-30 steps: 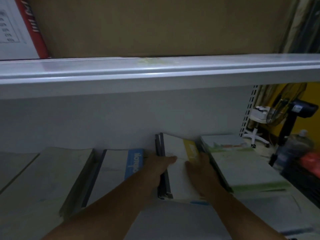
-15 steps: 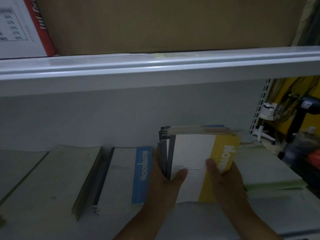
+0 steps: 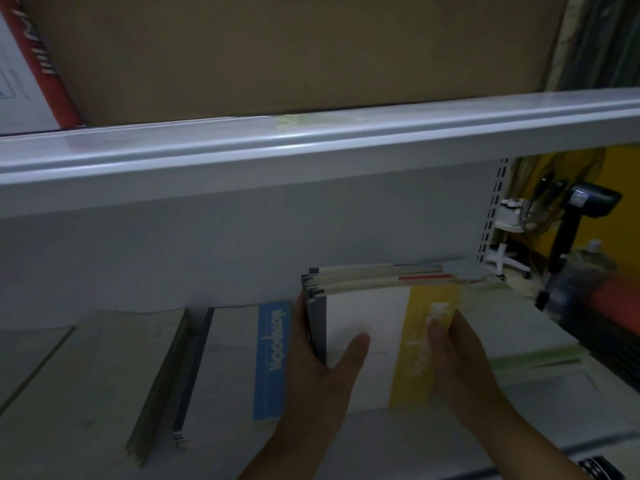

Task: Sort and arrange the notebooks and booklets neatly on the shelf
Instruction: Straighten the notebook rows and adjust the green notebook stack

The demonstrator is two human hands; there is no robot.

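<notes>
A stack of notebooks (image 3: 367, 327) is held on end between both hands, its white front cover with a yellow band facing the camera. The left hand (image 3: 322, 372) grips the dark grey spine side, thumb pressed on the white cover and fingers (image 3: 302, 334) wrapped behind. The right hand (image 3: 467, 365) holds the opposite edge, thumb on the yellow band and fingers (image 3: 462, 336) curled round the back. Whether the stack's lower edge touches the shelf (image 3: 381, 441) I cannot tell. Its upper edge shows cream page blocks with thin red and blue stripes, slightly uneven at the spine corner. Just left of the left fingers a blue-banded notebook (image 3: 272, 358) lies flat, its right edge close against the hand. Farther left sit thick pale booklets (image 3: 104, 375) with matte covers. Just right of the right fingers lie green-edged booklets (image 3: 519, 337), leaving little side room. Above the fingers a wide gap opens up to the upper shelf (image 3: 311, 150), backed by a smooth grey back panel (image 3: 242, 244). Below the wrists runs a bare strip of smooth grey shelf. On the upper shelf stand a plain cardboard box (image 3: 277, 53) and a red and white box (image 3: 45, 67). Right of the right fingers are a slotted upright (image 3: 493, 209), a black stand (image 3: 568, 230) and a yellow wall (image 3: 621, 174). The light is dim.
</notes>
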